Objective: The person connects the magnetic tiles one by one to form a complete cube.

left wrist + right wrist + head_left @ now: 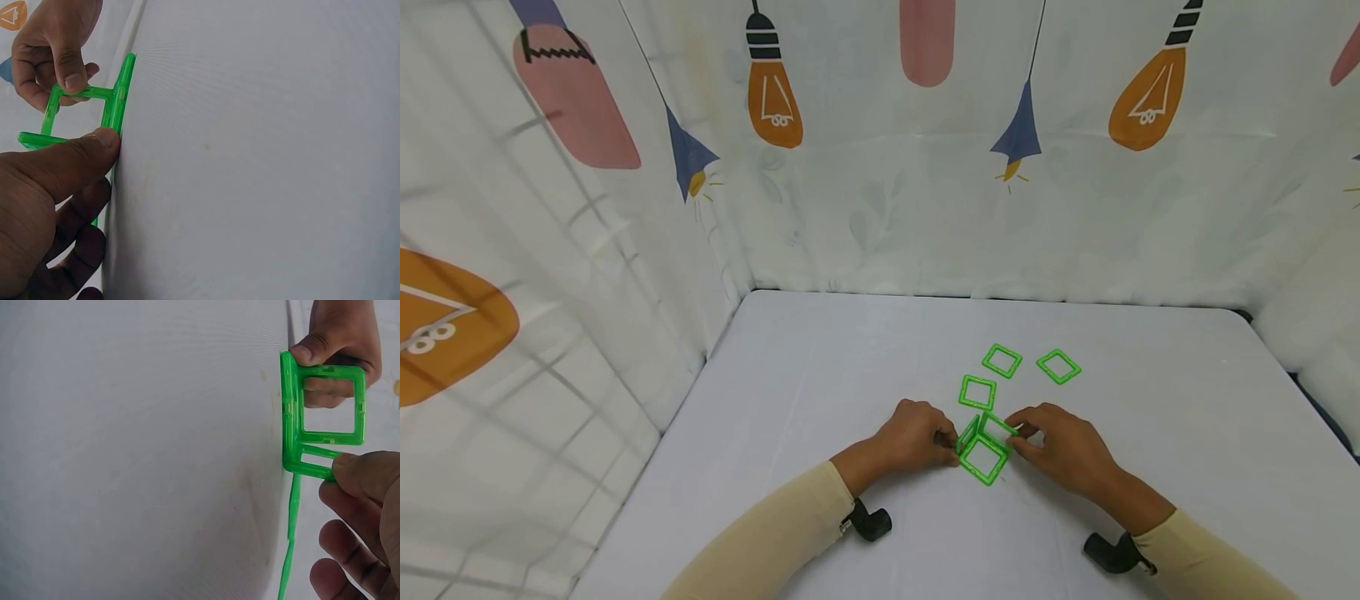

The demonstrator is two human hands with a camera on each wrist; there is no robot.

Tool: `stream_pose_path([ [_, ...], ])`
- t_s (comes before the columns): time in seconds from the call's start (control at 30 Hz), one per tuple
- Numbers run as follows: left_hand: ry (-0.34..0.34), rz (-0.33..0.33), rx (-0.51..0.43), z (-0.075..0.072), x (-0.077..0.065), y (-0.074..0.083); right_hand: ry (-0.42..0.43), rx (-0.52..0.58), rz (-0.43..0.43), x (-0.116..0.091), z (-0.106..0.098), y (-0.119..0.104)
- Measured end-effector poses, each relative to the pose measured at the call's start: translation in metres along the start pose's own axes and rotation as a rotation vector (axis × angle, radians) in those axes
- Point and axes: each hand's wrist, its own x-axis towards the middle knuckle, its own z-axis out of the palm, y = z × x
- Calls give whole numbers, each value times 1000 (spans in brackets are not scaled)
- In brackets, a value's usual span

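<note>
Three green square magnetic tiles are joined at their edges, one flat tile [288, 406] on the table with two others raised from it. My left hand [917, 435] pinches the left raised tile [360, 406], thumb near its bottom corner and fingers behind the frame. On the other side, my right hand [1060, 442] holds the edge of the second raised tile [315, 470] between thumb and index finger. Its remaining fingers are loosely bent in the right wrist view. A loose green tile [961, 392] lies just behind the joined tiles.
Farther back on the white table [820, 350] lie two more green tiles, one near the middle [988, 355] and one to its right [1070, 377]. A white curtain [880, 217] with printed lamps hangs behind the table and along its left side.
</note>
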Motion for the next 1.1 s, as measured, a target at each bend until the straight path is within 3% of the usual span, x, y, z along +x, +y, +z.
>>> stream_pose_path([
  [1.1, 9, -5, -9, -1, -1, 3, 20, -46, -69, 0, 3, 0],
])
